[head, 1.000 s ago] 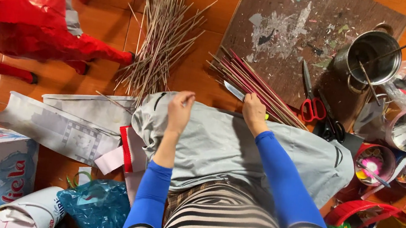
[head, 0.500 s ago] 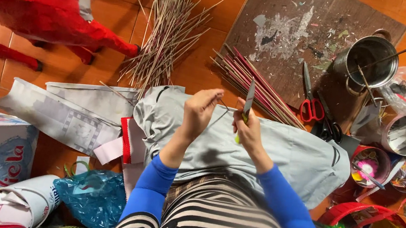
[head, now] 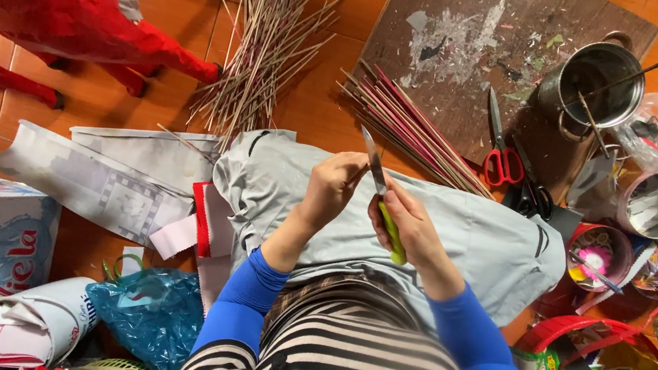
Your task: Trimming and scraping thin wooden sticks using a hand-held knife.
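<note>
Seen from above, over a lap draped in grey cloth point(head: 453, 229). Right hand point(head: 413, 227) wrapped shut around the yellow-green handle of a slim steel-bladed knife point(head: 380, 198), held just above the cloth at mid-frame. Long axis of knife near vertical in frame, tilted slightly left at the top; blade tip pointed away from the body, toward the bundle of dark reddish sticks point(head: 415, 129). Left hand point(head: 333, 187) curled closed just beside the blade, apparently pinching a thin stick, too slight to confirm. Both hands kept close over the lap, probably so that shavings fell on the cloth. Pale bare sticks point(head: 265, 50) fanned on the orange floor beyond; red-handled scissors point(head: 500, 145) on the scarred wooden board point(head: 478, 54).
</note>
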